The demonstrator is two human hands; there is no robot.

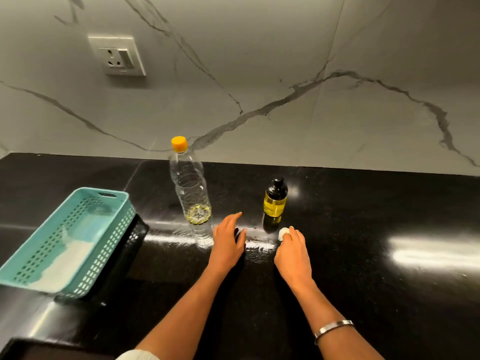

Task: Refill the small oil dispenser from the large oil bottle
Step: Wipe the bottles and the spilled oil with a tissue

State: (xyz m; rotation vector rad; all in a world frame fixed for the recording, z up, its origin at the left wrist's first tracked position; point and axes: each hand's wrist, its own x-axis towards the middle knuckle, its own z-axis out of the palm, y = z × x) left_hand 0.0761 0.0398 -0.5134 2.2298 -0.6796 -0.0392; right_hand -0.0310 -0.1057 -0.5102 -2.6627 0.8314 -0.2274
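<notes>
The large clear oil bottle [191,189] stands upright on the black counter [363,216] with its orange cap on and a little yellow oil at the bottom. To its right stands the small oil dispenser [275,201], yellow oil inside, black pump top on. My left hand [227,241] rests flat on the counter just right of the big bottle's base, fingers straight. My right hand [292,252] pinches a small white wad [283,233] against the counter in front of the dispenser.
A teal perforated basket [65,245] with something white inside sits at the left, partly on a black basket [130,242]. A marble wall with a socket [117,55] rises behind. Bright light glare lies on the counter at the right.
</notes>
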